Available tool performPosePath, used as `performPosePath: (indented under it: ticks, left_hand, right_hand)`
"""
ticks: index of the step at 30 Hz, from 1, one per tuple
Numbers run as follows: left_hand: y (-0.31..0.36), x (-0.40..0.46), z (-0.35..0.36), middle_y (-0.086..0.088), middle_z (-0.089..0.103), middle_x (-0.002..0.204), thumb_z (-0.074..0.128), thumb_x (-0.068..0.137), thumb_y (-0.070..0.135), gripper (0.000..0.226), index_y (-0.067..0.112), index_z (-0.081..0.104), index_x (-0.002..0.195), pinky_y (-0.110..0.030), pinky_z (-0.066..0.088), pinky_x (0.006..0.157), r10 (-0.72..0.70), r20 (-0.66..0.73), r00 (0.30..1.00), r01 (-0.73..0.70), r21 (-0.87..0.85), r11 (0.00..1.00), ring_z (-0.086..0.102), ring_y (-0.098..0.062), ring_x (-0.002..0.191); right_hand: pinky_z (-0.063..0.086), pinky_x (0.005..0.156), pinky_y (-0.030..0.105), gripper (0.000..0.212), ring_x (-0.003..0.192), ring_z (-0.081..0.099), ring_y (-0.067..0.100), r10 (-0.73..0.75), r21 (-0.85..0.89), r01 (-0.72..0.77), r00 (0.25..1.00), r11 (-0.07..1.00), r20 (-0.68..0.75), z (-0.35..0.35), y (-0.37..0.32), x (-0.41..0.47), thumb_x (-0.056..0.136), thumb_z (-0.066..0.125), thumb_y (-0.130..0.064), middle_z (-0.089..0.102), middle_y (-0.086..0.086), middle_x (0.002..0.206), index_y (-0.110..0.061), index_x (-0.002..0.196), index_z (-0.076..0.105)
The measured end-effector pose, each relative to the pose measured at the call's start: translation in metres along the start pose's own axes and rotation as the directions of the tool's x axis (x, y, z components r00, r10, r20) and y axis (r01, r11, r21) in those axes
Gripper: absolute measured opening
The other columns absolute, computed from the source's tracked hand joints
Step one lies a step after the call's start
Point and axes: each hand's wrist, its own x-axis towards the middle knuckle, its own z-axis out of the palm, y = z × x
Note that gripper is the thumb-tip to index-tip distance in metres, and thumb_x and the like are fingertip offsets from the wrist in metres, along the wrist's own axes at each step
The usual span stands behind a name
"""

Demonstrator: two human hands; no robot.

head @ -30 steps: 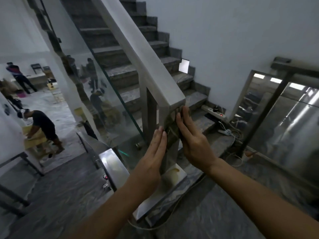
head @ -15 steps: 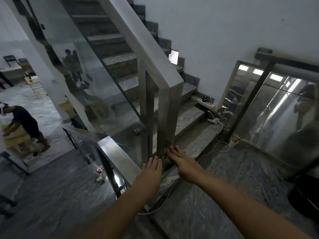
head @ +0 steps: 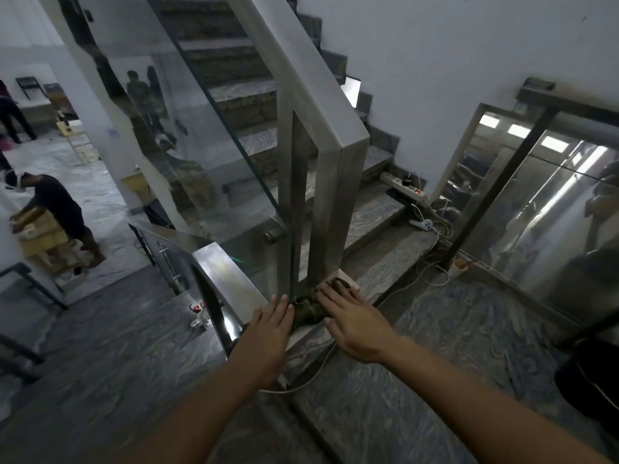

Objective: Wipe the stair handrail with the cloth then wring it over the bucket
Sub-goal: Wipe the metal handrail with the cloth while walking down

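Note:
The steel handrail [head: 303, 82] slopes down from the top and ends in a square steel post [head: 330, 212] with a pale base plate [head: 348, 283]. A dark green cloth [head: 306, 312] lies bunched at the foot of that post. My right hand [head: 351, 321] lies flat on the cloth's right part, fingers spread toward the post. My left hand [head: 272, 324] presses against the cloth's left edge, fingers straight and together. A dark round container [head: 589, 380], possibly the bucket, is cut off at the right edge.
A glass panel [head: 201, 128] fills the railing to the left. Stone steps [head: 378, 212] rise behind the post, with a power strip [head: 403, 186] and white cables [head: 432, 262] on them. A shiny metal panel [head: 536, 202] leans on the right wall. People work at far left [head: 57, 209].
Both hands slid the cloth down the post from just under the handrail's end to its foot. Since half a second ago they have hardly moved there.

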Motion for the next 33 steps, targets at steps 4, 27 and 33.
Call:
performPosePath:
  ticks: [4,27,33]
  left_hand:
    - [0.007,0.007,-0.002,-0.01,-0.003,0.161,0.041,0.096,0.015,0.064,0.009,0.007,0.15,-0.038,-0.004,0.118,0.013,-0.054,0.998,-0.013,0.01,1.0,-0.007,-0.025,0.148]
    - [0.015,0.012,-0.001,-0.003,0.011,0.161,0.05,0.09,0.01,0.067,0.015,0.02,0.149,-0.036,0.006,0.12,-0.011,-0.093,0.996,0.005,-0.069,0.998,0.006,-0.02,0.148]
    - [-0.021,-0.001,-0.011,-0.003,0.027,0.157,0.046,0.093,0.016,0.05,0.023,0.039,0.142,-0.046,0.006,0.118,-0.037,-0.15,0.988,0.036,-0.008,0.999,0.011,-0.03,0.147]
  right_hand:
    - [0.0,0.121,0.039,0.058,0.149,-0.004,0.021,0.151,0.008,-0.151,0.989,0.989,-0.001,-0.004,0.012,0.009,0.102,0.021,-0.04,0.003,0.004,0.163,-0.016,0.153,0.009]
    - [0.005,0.121,0.045,0.056,0.149,0.007,0.023,0.116,0.129,-0.115,0.993,0.985,-0.003,-0.017,0.009,0.014,0.095,0.035,-0.017,0.02,0.008,0.16,-0.013,0.15,0.024]
    - [0.006,0.121,0.04,0.057,0.149,0.01,0.024,-0.052,0.079,0.052,0.999,0.996,0.003,-0.009,-0.019,0.003,0.095,0.039,-0.015,0.021,0.006,0.16,-0.011,0.15,0.027]
